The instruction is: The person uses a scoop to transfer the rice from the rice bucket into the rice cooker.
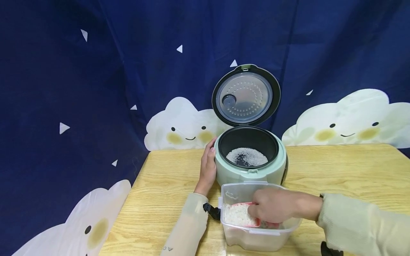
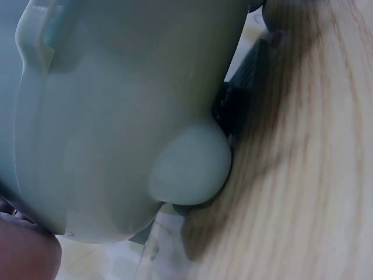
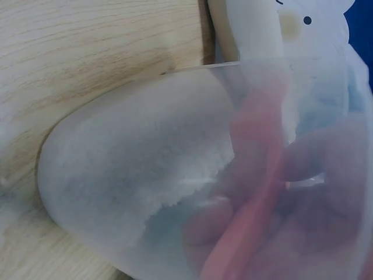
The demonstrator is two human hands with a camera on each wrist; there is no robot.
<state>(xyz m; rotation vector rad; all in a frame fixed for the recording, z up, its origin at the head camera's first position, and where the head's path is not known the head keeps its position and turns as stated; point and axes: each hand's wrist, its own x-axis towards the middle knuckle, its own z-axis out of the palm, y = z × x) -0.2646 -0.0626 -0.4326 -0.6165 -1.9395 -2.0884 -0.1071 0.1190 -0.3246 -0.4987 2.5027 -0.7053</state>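
A pale green rice cooker stands with its lid raised, and white rice partly covers the bottom of its dark pot. My left hand rests against the cooker's left side, fingers extended along it. In front of the cooker is a translucent plastic bin of rice. My right hand reaches inside the bin, gripping a pink scoop heaped with rice. Through the bin's cloudy wall, the right wrist view shows fingers curled around the scoop's handle.
Both stand on a wood-grain table. Right behind its far edge hangs a dark blue curtain with printed clouds and triangles. The bin sits close against the cooker's front, between my forearms.
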